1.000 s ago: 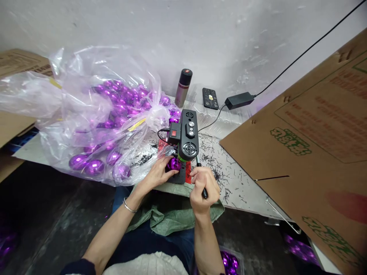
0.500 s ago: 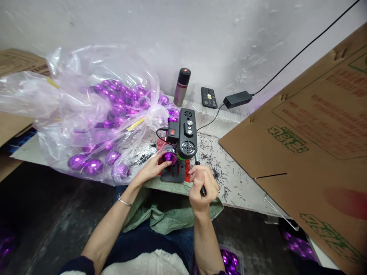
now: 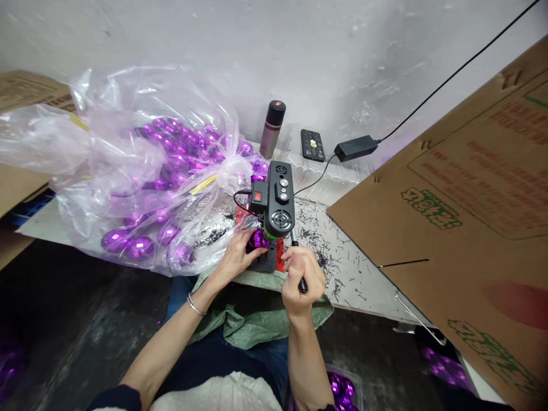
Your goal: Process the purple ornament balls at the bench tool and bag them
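Since the frame half a second ago, your left hand (image 3: 238, 254) has shifted slightly toward 3 o'clock, carrying the purple ball (image 3: 258, 240) closer in beside the black machine (image 3: 281, 200). Your right hand (image 3: 302, 282) has stayed almost where it was.

Take the machine as the middle of the dial, with the wall (image 3: 214, 34) at 12. The purple ball sits at 7 o'clock, just beside the machine's near end and over the slotted black plate (image 3: 264, 265). Your left thumb and fingers are clamped on it from its left side. Your right hand, at 5 o'clock, is wrapped in a fist around the black handle (image 3: 303, 287) of the machine's lever.

A clear plastic bag (image 3: 107, 160) full of shiny purple balls (image 3: 184, 145) spreads over the surface (image 3: 359, 279) from 8 to 10 o'clock. The bottle (image 3: 272, 130) with a black cap stands at 12, the phone (image 3: 312, 145) lies at 1, and the power adapter (image 3: 355, 148) is at 2, its thin cord running to the machine. Short black bits (image 3: 314, 225) are scattered from 3 to 5 o'clock. A big cardboard box (image 3: 466, 228) fills the area around 3 and 4. Green cloth (image 3: 250, 331) hangs at 6 o'clock, in front of you.
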